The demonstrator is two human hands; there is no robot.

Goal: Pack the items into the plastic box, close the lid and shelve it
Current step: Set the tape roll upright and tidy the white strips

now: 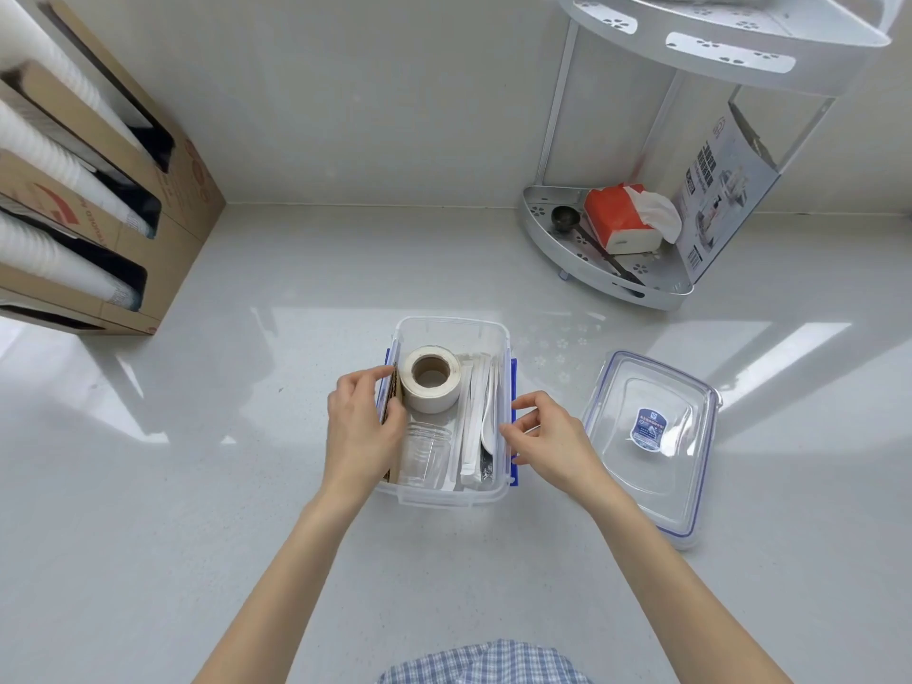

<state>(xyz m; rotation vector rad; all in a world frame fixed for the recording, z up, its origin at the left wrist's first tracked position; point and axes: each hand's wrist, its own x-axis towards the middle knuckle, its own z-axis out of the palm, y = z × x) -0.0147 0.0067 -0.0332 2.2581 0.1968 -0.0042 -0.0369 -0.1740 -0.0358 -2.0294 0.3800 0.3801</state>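
Observation:
A clear plastic box [451, 328] with blue side latches stands open on the white counter. Inside lie a white tape roll [431, 380], clear plastic cups [424, 451] and wrapped white utensils [476, 417]. My left hand [362, 429] is over the box's left wall, its fingers closed on brown cardboard pieces [393, 387] that stand on edge against that wall. My right hand [545, 439] is at the right wall, fingertips touching the rim by the blue latch [513, 382]. The clear lid [651, 441] with a blue label lies flat on the counter to the right of the box.
A white corner shelf rack [612, 283] stands at the back right, holding an orange tissue pack [619, 217], a black scoop and a printed carton. Cardboard dispensers [163, 229] with stacks of white cups stand at the back left.

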